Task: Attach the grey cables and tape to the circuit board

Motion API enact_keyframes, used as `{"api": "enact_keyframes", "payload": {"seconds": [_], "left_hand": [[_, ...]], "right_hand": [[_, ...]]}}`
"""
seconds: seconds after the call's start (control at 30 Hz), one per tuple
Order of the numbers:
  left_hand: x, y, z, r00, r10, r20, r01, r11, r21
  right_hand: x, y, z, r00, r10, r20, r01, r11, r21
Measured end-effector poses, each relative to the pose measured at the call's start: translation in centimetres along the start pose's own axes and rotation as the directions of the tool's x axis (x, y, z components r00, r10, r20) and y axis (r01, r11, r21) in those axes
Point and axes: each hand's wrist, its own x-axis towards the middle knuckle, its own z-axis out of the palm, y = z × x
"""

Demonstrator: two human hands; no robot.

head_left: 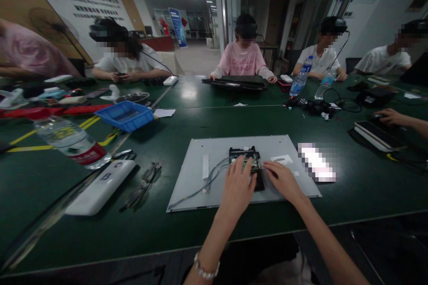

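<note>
A flat grey panel (190, 164) lies on the green table in front of me. On its middle sits a black bracket (236, 151) with a green circuit board partly under my fingers. My left hand (239, 178) rests over the board's left side, fingers apart. My right hand (281, 178) is at the board's right edge, thumb and fingers pinched together; whatever is between them is too small to name. Grey cables (216, 173) run from the bracket to the panel's lower left. A white label (281, 159) is right of the bracket.
Left of the panel are glasses (143, 187), a white power bank (102, 187), a water bottle (72, 140) and a blue tray (125, 116). To the right lies a phone (316, 162). Several people sit across the table; another person's hand (394, 118) is at far right.
</note>
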Motion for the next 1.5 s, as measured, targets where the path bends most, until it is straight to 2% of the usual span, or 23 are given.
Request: {"api": "enact_keyframes", "payload": {"seconds": [0.07, 0.17, 0.23, 0.27, 0.33, 0.43, 0.53, 0.67, 0.77, 0.83, 0.9, 0.97, 1.17, 1.3, 1.4, 1.47, 1.5], "left_hand": [[0.1, -2.7, -1.2, 0.998, -0.051, -0.036, 0.050, 0.998, -0.030], [0.4, -8.0, -2.4, 0.984, -0.156, -0.083, 0.152, 0.987, -0.050], [0.4, -11.3, -2.7, 0.973, -0.224, -0.055, 0.217, 0.969, -0.114], [0.4, -12.7, -2.7, 0.970, -0.243, -0.006, 0.239, 0.959, -0.155], [0.5, -14.8, -2.6, 0.968, -0.243, 0.070, 0.252, 0.944, -0.211], [0.7, -16.3, -2.2, 0.963, -0.231, 0.137, 0.257, 0.943, -0.213], [1.0, -16.7, -1.6, 0.956, -0.253, 0.146, 0.278, 0.942, -0.188], [1.3, -16.7, -1.5, 0.944, -0.313, 0.102, 0.327, 0.928, -0.179], [1.3, -16.3, -2.3, 0.929, -0.369, 0.028, 0.363, 0.894, -0.261], [1.1, -15.7, -3.1, 0.902, -0.431, -0.018, 0.395, 0.841, -0.370], [0.8, -14.9, -3.6, 0.875, -0.483, -0.028, 0.418, 0.784, -0.459], [0.3, -13.9, -3.7, 0.869, -0.494, -0.017, 0.430, 0.772, -0.468], [-0.9, -12.1, -2.2, 0.893, -0.450, 0.021, 0.436, 0.851, -0.294], [-1.4, -11.8, -1.9, 0.887, -0.459, 0.050, 0.458, 0.862, -0.217], [-1.7, -11.1, -2.3, 0.899, -0.432, -0.073, 0.415, 0.893, -0.174], [-2.0, -10.3, -2.6, 0.915, -0.364, -0.174, 0.349, 0.931, -0.111], [-2.3, -9.9, -2.6, 0.929, -0.320, -0.188, 0.313, 0.948, -0.066]], "right_hand": [[-0.1, 0.0, -0.2, 1.000, 0.009, -0.005, -0.009, 1.000, 0.005], [-0.3, 0.0, -0.4, 1.000, 0.014, -0.007, -0.014, 1.000, 0.007], [-0.4, 0.1, -0.4, 1.000, 0.011, -0.004, -0.011, 1.000, 0.004], [-0.4, 0.1, -0.4, 1.000, 0.007, -0.001, -0.007, 1.000, 0.003], [-0.4, 0.2, -0.5, 1.000, -0.004, 0.005, 0.004, 1.000, 0.005], [-0.5, 0.2, -0.5, 1.000, -0.017, 0.017, 0.017, 1.000, 0.016], [-0.5, 0.2, -0.5, 1.000, -0.017, 0.022, 0.016, 1.000, 0.026], [-0.6, 0.2, -0.5, 1.000, -0.016, 0.026, 0.015, 1.000, 0.027], [-0.5, 0.1, -0.8, 1.000, -0.018, -0.007, 0.018, 0.999, 0.027], [-0.3, -0.2, -1.0, 0.998, -0.017, -0.053, 0.019, 0.999, 0.032], [-0.1, -1.0, -1.1, 0.995, -0.018, -0.098, 0.023, 0.999, 0.044], [0.1, -2.3, -1.0, 0.993, -0.034, -0.116, 0.042, 0.997, 0.065], [0.7, -7.6, 0.8, 0.985, -0.172, -0.005, 0.171, 0.979, 0.106], [1.5, -10.1, 2.1, 0.947, -0.300, 0.118, 0.296, 0.954, 0.055], [2.2, -11.3, 3.1, 0.917, -0.360, 0.175, 0.363, 0.932, 0.011], [2.5, -11.8, 3.9, 0.893, -0.398, 0.211, 0.409, 0.912, -0.013], [2.6, -11.9, 4.3, 0.881, -0.416, 0.227, 0.431, 0.902, -0.020]]}}
